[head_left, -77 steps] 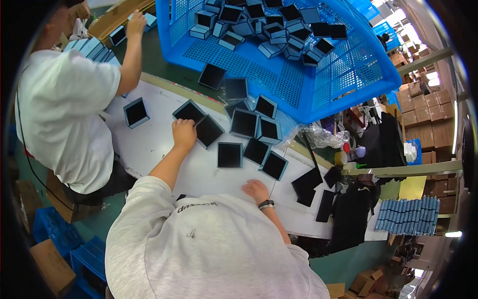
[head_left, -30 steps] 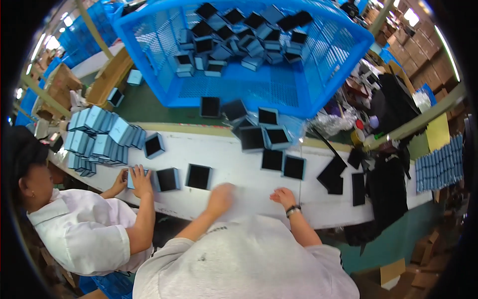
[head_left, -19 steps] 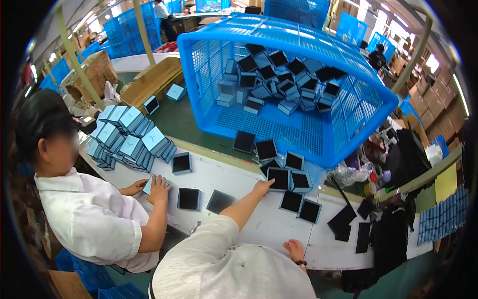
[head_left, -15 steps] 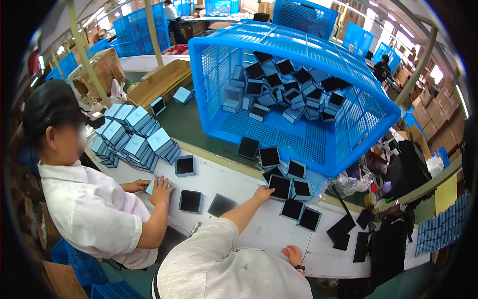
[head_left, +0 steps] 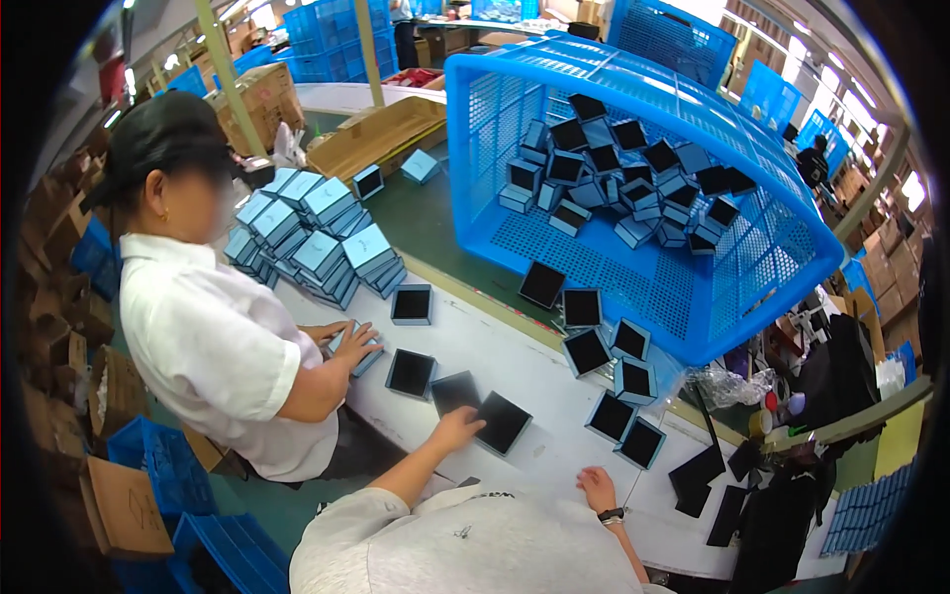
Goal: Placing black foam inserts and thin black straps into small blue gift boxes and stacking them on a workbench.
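Observation:
My left hand [head_left: 458,429] grips the left edge of a light-blue box with a black inside [head_left: 504,425], low over the white table. A similar box [head_left: 455,392] touches or nearly touches it, and another box [head_left: 410,373] sits farther left. My right hand [head_left: 596,489], with a dark band at the wrist, rests near the table's front edge, fingers loosely apart and holding nothing. Beyond it is a loose group of black-lined boxes [head_left: 612,416]. On the left, a co-worker's hands [head_left: 353,346] are on a light-blue box [head_left: 366,362].
A large blue crate [head_left: 475,228] lies on its side at the back, with many boxes inside. Stacked light-blue boxes [head_left: 319,252] stand beside the co-worker [head_left: 213,327]. Black sheets [head_left: 699,475] and dark cloth [head_left: 777,495] lie at the right, near a row of blue pieces [head_left: 871,510].
My left hand has carried a box leftward and nearer, from the group by the crate to the boxes near the co-worker. The whole view has shifted.

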A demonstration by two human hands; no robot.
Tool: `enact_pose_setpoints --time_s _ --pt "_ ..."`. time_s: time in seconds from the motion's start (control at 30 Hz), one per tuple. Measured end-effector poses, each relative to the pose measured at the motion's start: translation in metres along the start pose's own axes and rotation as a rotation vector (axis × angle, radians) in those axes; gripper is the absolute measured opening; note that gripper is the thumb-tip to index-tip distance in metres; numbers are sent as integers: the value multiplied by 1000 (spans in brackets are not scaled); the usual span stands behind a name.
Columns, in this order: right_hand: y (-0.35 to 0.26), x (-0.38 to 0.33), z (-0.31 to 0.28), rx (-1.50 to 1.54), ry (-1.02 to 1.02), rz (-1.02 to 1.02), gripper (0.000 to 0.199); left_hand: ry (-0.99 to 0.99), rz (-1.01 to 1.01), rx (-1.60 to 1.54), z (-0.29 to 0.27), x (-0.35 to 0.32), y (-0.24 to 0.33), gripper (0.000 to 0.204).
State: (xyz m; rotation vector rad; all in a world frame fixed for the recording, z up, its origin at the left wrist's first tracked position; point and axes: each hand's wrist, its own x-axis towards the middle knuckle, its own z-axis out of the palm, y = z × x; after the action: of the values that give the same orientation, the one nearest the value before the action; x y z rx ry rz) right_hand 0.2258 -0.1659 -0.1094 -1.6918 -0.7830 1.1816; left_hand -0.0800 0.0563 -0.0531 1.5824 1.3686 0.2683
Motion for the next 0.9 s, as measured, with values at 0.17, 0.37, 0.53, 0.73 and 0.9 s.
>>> enact_pose_setpoints --time_s 0.17,0.37,0.53,0.73,0.9 --pt "-127 17 88 -212 -402 -40 54 -281 110 -195 42 -35 7 58" --pt "-107 20 79 -410 -516 -262 74 -272 187 -122 70 -50 -8 69" --pt "-51 17 77 -428 -453 -122 65 -213 93 40 67 -82 14 61" --pt "-76 17 78 -149 -183 60 71 -91 34 149 53 -63 26 52" --pt "-93 62 24 -700 246 -444 72 337 606 557 10 -73 43 50"
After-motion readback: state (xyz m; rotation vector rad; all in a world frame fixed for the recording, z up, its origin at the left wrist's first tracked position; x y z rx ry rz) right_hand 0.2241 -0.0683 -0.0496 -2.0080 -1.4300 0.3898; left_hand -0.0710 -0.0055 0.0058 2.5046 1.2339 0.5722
